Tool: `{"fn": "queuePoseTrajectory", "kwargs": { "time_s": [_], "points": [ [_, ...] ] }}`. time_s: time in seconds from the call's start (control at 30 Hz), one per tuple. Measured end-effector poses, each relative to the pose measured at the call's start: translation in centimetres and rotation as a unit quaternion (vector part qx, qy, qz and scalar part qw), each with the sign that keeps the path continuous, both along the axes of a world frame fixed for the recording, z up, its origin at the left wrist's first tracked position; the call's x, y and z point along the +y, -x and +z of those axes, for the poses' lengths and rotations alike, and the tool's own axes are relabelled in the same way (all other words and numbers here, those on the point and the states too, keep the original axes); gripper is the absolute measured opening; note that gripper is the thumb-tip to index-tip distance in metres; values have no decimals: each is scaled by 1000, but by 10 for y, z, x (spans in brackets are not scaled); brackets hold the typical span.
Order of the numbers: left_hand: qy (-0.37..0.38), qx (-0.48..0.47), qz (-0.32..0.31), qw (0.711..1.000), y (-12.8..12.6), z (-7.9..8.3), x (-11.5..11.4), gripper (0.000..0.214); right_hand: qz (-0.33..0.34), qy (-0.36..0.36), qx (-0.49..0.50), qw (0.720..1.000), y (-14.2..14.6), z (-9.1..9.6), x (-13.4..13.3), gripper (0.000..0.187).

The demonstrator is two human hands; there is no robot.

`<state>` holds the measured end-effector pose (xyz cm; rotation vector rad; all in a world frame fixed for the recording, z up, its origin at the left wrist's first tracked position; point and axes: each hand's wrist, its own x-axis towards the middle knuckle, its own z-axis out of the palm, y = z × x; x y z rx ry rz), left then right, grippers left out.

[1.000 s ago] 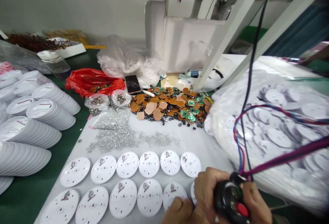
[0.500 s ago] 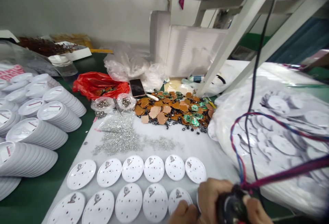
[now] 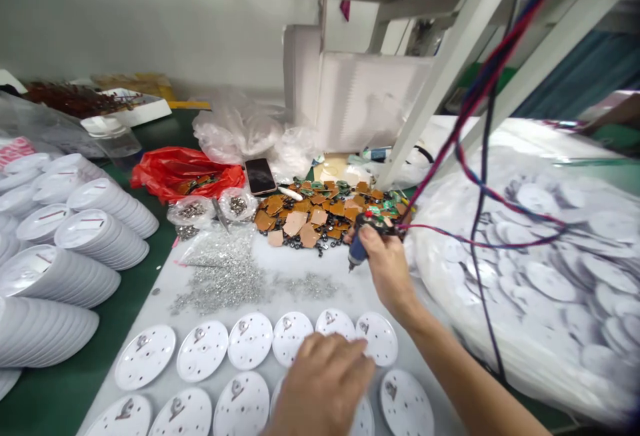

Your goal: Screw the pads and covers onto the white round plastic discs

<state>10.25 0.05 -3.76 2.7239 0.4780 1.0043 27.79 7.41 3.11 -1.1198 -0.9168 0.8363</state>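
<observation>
Green workbench [image 3: 160,243] under a white sheet [image 3: 380,296], white metal frame [image 3: 450,69] overhead, big clear bag of loose white discs [image 3: 525,303] on the right. About nine stacks of white discs [image 3: 100,236] on the left, edge ones cut off; one red plastic bag [image 3: 183,173], one phone [image 3: 260,176]. Twelve flat discs [image 3: 250,341] lie in two rows of six, two partly under the left hand [image 3: 320,383], which is flat, fingers loosely spread, on or just above them. Right hand [image 3: 387,269] wraps its fingers around a corded blue-grip tool [image 3: 356,249], exact kind unclear, held over the sheet just in front of one mixed pile of brown pads [image 3: 310,219] and green boards [image 3: 385,209]. Risks: the cords [image 3: 480,116] could snag the frame or drag through the pile; a careless left hand could knock discs out of line or into the silver parts heap [image 3: 220,283], scattering it.
</observation>
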Motion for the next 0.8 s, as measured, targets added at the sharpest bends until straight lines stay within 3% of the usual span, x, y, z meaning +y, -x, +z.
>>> {"fn": "queuePoseTrajectory", "kwargs": {
  "time_s": [0.13,0.3,0.43,0.53,0.6,0.73,0.8],
  "points": [
    [68,141,34,987,22,30,46,38,-31,17,-102,994,-3,-12,18,33],
    [150,243,14,958,18,37,64,50,-37,36,-213,976,-6,-17,18,38],
    [187,285,2,940,14,38,66,47,-37,98,-314,944,-22,-19,-25,40],
    [194,294,-3,936,15,35,67,53,15,156,-383,911,-38,-25,-72,31],
    [198,286,-2,937,17,33,67,55,48,194,-409,890,-47,-32,-95,36],
    [197,287,-5,938,19,26,68,56,100,232,-446,859,-57,-43,-108,56],
    [194,280,-5,940,19,24,69,55,121,237,-465,844,-56,-43,-103,55]
  ]
}}
